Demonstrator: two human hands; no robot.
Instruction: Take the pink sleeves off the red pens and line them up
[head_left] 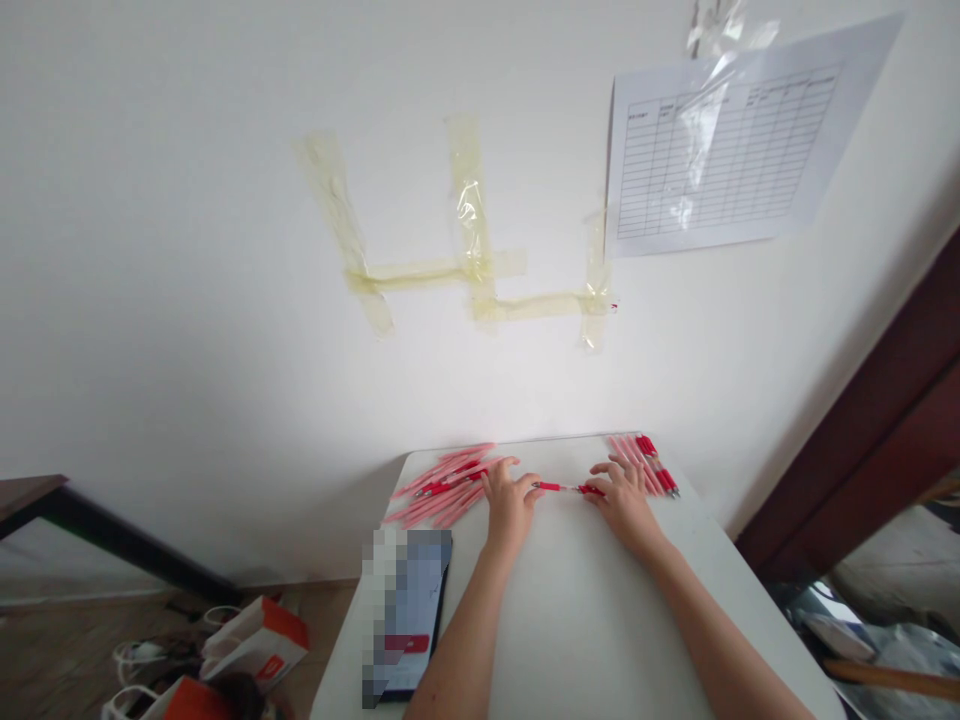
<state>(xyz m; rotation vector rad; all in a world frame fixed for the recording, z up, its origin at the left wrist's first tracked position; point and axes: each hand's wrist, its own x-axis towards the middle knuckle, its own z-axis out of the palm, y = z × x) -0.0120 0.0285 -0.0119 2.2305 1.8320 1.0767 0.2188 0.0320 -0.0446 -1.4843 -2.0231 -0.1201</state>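
A red pen (551, 487) with a clear section lies level between my two hands, just above or on the white table; I cannot tell which. My left hand (511, 500) pinches its left end at the thumb, with the other fingers bent toward the pile beside it. At the pen's right end, the fingers of my right hand (626, 508) close around a red part. Left of my left hand is a loose pile of pink sticks (442, 492) with some red pens among them. Beyond my right hand, more pink sticks (634, 455) and red pens (664, 478) lie side by side.
The white table (577, 620) stands against a wall. A phone (412, 610), partly pixelated, lies at its left edge. A printed sheet (720, 160) and yellowish tape (469, 200) are on the wall. Paper bags (259, 640) sit on the floor at left.
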